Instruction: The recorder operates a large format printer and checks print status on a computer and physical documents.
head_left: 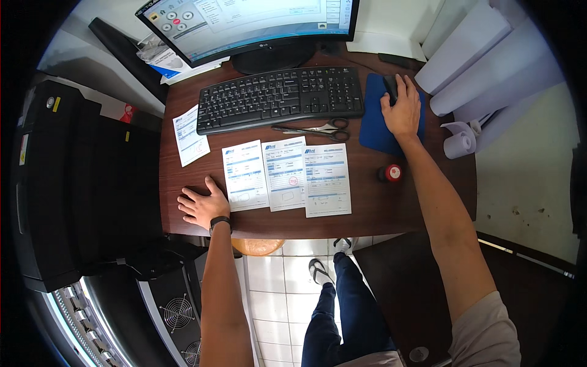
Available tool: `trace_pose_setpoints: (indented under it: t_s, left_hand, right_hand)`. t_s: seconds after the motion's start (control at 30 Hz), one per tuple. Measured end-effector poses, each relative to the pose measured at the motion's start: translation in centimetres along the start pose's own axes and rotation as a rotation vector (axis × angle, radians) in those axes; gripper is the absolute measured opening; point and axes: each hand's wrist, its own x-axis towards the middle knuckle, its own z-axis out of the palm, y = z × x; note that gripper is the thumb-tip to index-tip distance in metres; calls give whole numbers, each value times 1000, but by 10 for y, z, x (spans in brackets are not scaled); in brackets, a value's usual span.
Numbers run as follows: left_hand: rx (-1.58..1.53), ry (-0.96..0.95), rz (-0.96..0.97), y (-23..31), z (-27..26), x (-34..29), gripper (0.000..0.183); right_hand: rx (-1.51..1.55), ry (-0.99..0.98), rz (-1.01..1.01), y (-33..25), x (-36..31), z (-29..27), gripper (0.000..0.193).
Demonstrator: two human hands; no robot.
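Left hand rests flat and open beside printed forms while right hand cups a black mouse.

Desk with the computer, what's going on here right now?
A person stands at a brown desk. Their right hand rests on a black mouse on a blue mouse pad, facing a monitor and black keyboard. Their left hand lies flat on the desk beside three printed forms laid side by side. Scissors and a red stamp sit untouched.
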Motion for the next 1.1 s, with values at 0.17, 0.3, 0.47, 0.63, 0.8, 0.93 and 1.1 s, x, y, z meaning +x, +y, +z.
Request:
trace_pose_setpoints:
  t_s: [0.17, 0.3, 0.47, 0.63, 0.8, 0.93, 1.1]
  left_hand:
    - [41, -5, -4, 0, -1, 0, 91]
    - [32, -5, 10, -2, -1, 0, 90]
    - [35, -14, 0, 0, -5, -1, 88]
    - [9, -26, 4, 0, -9, -1, 87]
    - [34, -9, 12, 0, -10, 0, 87]
    - [-5, -2, 15, -1, -14, 0, 86]
    - [-23, 11, -7, -2, -13, 1, 86]
  right_hand:
    - [-5, -1, -2, -1, 0, 0, 62]
    - [28, 23, -18, -3, 0, -2, 60]
    - [15, 26, -4, -7, 0, -5, 59]
    - [11, 28, -15, -10, 0, -5, 60]
    - [33, 33, -57, -13, 3, -6, 61]
    - [-14, -21, -14, -17, 2, -9, 61]
    - [-49, -30, -16, -19, 3, -9, 61]
